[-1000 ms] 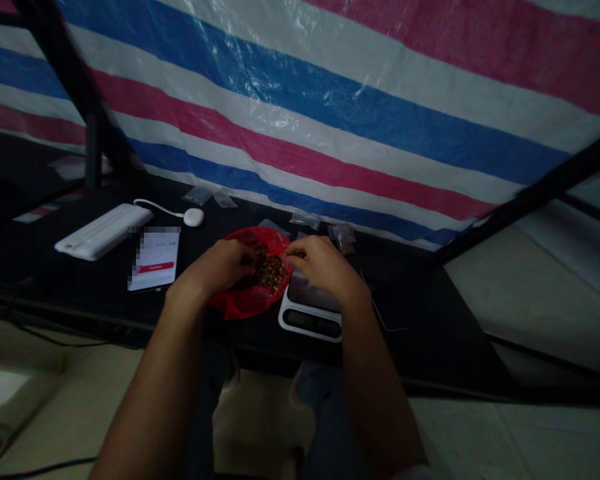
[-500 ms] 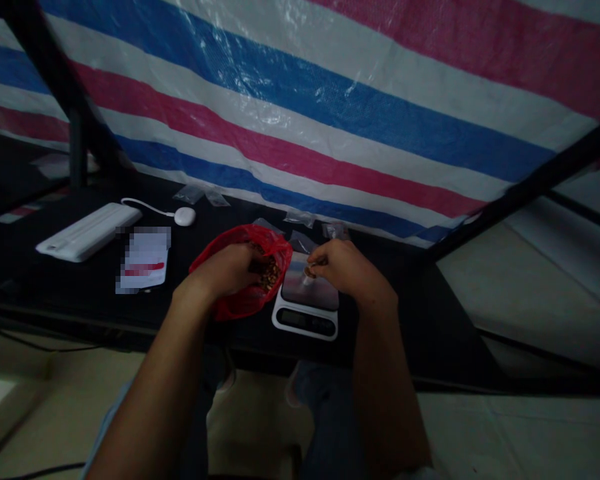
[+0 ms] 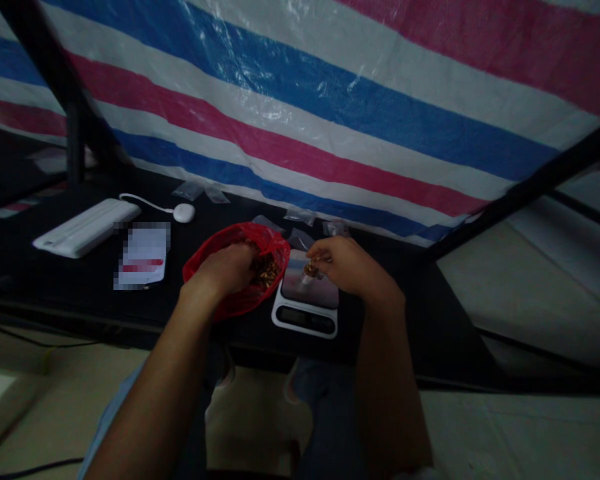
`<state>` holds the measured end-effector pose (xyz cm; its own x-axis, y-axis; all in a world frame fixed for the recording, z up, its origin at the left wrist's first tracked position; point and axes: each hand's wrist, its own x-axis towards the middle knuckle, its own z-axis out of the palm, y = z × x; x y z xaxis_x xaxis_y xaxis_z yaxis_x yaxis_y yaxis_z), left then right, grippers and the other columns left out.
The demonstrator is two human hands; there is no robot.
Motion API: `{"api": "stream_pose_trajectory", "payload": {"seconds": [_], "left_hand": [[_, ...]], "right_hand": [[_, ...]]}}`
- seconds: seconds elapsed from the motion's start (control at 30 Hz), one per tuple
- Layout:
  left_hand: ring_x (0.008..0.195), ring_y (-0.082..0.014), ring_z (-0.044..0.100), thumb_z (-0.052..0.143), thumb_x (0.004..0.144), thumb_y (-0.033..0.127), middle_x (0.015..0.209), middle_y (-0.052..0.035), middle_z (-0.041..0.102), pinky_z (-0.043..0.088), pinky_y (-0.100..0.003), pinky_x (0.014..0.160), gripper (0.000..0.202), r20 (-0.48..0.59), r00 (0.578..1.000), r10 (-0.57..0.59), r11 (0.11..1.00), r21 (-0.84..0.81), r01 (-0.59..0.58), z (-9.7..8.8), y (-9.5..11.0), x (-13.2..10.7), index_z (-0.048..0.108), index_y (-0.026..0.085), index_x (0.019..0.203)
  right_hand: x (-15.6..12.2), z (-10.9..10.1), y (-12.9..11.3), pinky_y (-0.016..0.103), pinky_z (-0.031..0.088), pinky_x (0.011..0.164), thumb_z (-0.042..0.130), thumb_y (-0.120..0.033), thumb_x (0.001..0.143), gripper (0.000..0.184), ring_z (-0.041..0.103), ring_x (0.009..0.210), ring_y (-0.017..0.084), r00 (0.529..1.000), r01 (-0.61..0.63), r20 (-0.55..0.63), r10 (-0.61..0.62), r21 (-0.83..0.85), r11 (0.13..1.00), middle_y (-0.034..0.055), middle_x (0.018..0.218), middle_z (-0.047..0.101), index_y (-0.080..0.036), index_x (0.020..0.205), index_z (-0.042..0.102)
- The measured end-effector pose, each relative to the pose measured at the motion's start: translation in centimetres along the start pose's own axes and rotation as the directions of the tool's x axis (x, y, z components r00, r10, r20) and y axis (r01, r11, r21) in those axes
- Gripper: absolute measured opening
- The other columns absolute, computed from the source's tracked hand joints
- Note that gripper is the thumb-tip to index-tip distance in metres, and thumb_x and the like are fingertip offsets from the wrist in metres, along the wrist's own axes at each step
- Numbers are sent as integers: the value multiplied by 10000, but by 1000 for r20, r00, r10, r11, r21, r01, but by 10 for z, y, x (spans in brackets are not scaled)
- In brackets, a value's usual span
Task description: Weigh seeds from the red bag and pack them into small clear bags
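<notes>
My left hand (image 3: 233,268) reaches into an open red plastic bag (image 3: 243,308), its fingers curled and their tips hidden. Inside lie many small brass-coloured metal pieces (image 3: 270,272), too small to name exactly. My right hand (image 3: 347,265) is over the steel plate of a white kitchen scale (image 3: 305,321). Its thumb and fingers pinch a small cluster of brass-coloured pieces (image 3: 311,269). Something pale or clear shows just under them; I cannot tell whether it is a little bag or a reflection. The scale's display is too dark to read.
Several small clear plastic bags (image 3: 300,216) lie along the back of the black table (image 3: 405,347). On the left are a white elongated device (image 3: 87,228), a white round puck (image 3: 183,213) on a cord, and a blurred white pouch (image 3: 143,257). A striped sheet (image 3: 305,147) hangs behind.
My left hand has shifted slightly within the red bag, whose rim has moved a little left. The right fingers have moved slightly, and more brass-coloured pieces show beneath them.
</notes>
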<state>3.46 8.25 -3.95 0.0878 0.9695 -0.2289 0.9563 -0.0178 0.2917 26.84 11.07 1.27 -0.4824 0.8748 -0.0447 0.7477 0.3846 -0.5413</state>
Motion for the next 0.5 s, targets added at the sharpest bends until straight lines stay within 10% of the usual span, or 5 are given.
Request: {"api": "stream_pose_trajectory", "payload": {"seconds": [0.5], "left_hand": [[1089,-341,741,502,978,265,1203,-169,763,552,-364,829,295,-54,998,16,996,83,-11,-3,-1,0,731,179,1144]], "right_hand": [[-3,-10,3,268,583,770,627,19,881,231,770,886,187,1000,-4,-17,6,71,997,98,965,812,-144,984,753]]}}
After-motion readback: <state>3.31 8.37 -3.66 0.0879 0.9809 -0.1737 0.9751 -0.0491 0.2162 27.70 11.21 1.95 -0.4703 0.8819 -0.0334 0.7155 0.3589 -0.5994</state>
